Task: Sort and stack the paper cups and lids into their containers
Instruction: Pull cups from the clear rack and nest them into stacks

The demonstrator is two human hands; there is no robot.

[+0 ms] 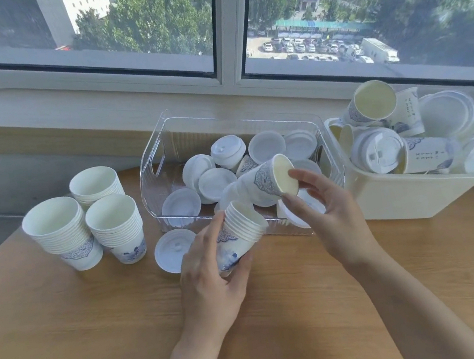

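Table: light wood with a rounded edge, set under a window; it carries everything below.
Cream bin: opaque tub at the right, heaped with loose paper cups and plastic lids, unsorted.
Clear bin: transparent container just left of the cream one, touching or nearly so; mostly white lids lie loose on its floor.
Finished cup stacks: three nested towers standing upright on the table, well left of the clear bin.
Stray lid: lies flat on the table just in front of the clear bin, beside the left hand.
Left hand: fingers curled round a short stack of cups, tilted with its mouth towards the clear bin.
Right hand: fingertips pinch a single cup by its rim, held on its side above the clear bin.
Step in hand: nesting the single cup into the held stack, by the look of it.
Next move: turn the single cup base first towards the stack's mouth, line the two up, and slide it in.
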